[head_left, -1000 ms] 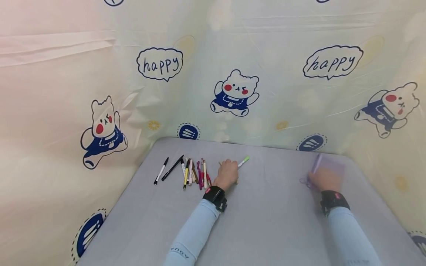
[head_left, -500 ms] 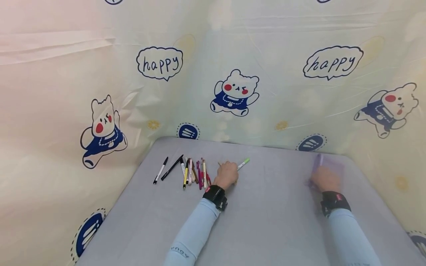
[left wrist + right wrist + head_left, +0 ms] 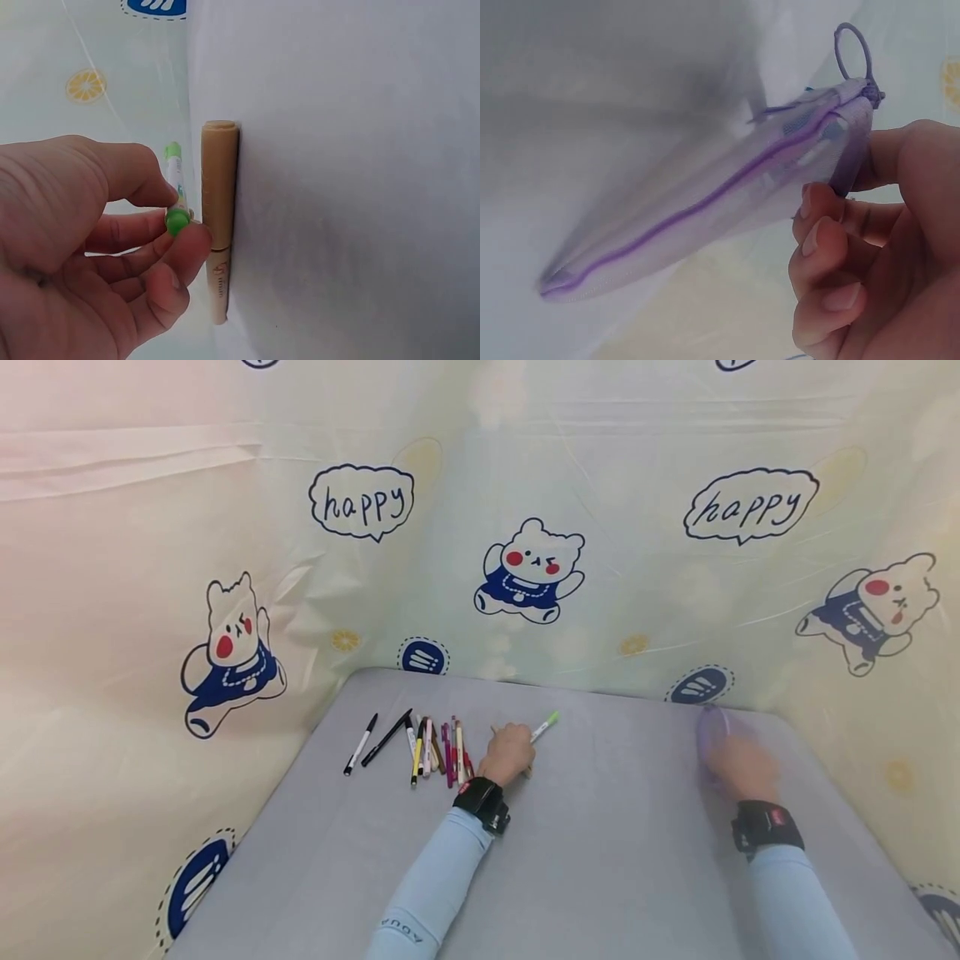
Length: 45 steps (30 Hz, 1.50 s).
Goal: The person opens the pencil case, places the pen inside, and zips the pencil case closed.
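Note:
In the head view my left hand (image 3: 507, 753) is at the table's middle. Its thumb and fingers pinch a white pen with green ends (image 3: 175, 176), which points to the back right. A tan marker (image 3: 218, 187) lies on the cloth right beside the fingertips; the hand covers most of it in the head view. Over at the right, my right hand (image 3: 744, 766) grips a translucent purple zippered mesh pouch (image 3: 697, 199) by one end. The pouch has a purple loop (image 3: 853, 49) at its corner. In the head view hand and pouch are blurred.
Left of my left hand lie several pens in a loose group, among them a yellow pen (image 3: 417, 760) and a purple pen (image 3: 447, 752). Farther left are a long black pen (image 3: 386, 739) and a black-and-white pen (image 3: 362, 745). A printed curtain (image 3: 615, 527) hangs behind the grey table (image 3: 600, 860).
My right hand has turned and shifted slightly right, and the pouch now looks narrower in the head view. My left hand has stayed nearly in place.

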Each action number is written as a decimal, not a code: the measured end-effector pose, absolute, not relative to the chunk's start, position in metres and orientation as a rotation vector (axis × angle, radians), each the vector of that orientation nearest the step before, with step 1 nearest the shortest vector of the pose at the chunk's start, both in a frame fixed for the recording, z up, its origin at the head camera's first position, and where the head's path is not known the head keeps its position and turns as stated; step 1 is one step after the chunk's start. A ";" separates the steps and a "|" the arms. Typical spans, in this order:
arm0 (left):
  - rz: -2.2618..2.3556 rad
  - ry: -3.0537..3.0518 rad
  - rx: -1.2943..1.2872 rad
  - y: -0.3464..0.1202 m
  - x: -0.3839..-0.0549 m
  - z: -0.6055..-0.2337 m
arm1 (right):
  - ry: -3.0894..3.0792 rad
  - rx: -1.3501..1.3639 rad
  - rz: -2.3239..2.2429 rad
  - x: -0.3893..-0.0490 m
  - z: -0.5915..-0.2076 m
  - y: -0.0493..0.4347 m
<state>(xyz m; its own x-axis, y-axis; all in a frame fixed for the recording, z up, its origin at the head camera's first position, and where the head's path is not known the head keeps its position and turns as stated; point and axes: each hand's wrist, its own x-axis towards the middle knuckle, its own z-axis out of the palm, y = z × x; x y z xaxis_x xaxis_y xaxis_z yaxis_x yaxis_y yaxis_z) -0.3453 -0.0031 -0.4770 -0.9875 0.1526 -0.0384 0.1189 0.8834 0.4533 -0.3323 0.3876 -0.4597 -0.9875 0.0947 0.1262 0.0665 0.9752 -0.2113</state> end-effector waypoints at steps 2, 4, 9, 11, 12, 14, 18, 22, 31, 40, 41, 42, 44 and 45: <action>0.736 2.967 0.206 -0.004 -0.344 -0.476 | -3.035 -0.130 0.309 -0.331 -0.457 0.390; 0.748 2.963 0.201 -0.004 -0.344 -0.476 | -3.093 -0.204 0.365 -0.330 -0.452 0.392; 0.780 2.941 0.201 -0.006 -0.345 -0.475 | -3.165 -0.236 0.390 -0.324 -0.440 0.395; 0.791 2.930 0.207 -0.007 -0.346 -0.475 | -3.147 -0.188 0.386 -0.320 -0.436 0.394; 0.796 2.926 0.209 -0.008 -0.347 -0.476 | -3.137 -0.168 0.383 -0.318 -0.434 0.393; 0.820 2.910 0.201 -0.008 -0.349 -0.478 | -3.112 -0.115 0.361 -0.314 -0.433 0.392; 0.856 2.874 0.178 -0.009 -0.350 -0.478 | -3.075 -0.064 0.360 -0.307 -0.429 0.386; 0.881 2.842 0.142 -0.009 -0.346 -0.475 | -3.068 -0.023 0.353 -0.300 -0.424 0.379; 1.113 2.726 0.165 -0.006 -0.341 -0.477 | -3.218 -0.015 0.454 -0.293 -0.417 0.370; 1.285 2.610 0.120 0.000 -0.333 -0.476 | -3.299 0.128 0.621 -0.291 -0.415 0.360; 1.294 2.612 0.120 0.002 -0.332 -0.476 | -3.297 0.150 0.649 -0.291 -0.414 0.359; 1.306 2.611 0.118 0.003 -0.332 -0.476 | -3.297 0.172 0.671 -0.291 -0.413 0.358; 1.321 2.608 0.115 0.007 -0.331 -0.478 | -3.301 0.200 0.711 -0.291 -0.411 0.355; 1.328 2.605 0.114 0.009 -0.331 -0.478 | -3.303 0.212 0.737 -0.291 -0.410 0.353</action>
<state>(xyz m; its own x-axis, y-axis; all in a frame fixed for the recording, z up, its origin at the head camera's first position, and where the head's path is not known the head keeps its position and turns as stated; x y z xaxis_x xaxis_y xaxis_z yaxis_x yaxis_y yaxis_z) -0.3311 0.0088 -0.4783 -0.9738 0.1659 -0.1553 -0.0283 0.5897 0.8072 -0.2913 0.3534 -0.4096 -0.9615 -0.1735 -0.2132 -0.0664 0.8993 -0.4323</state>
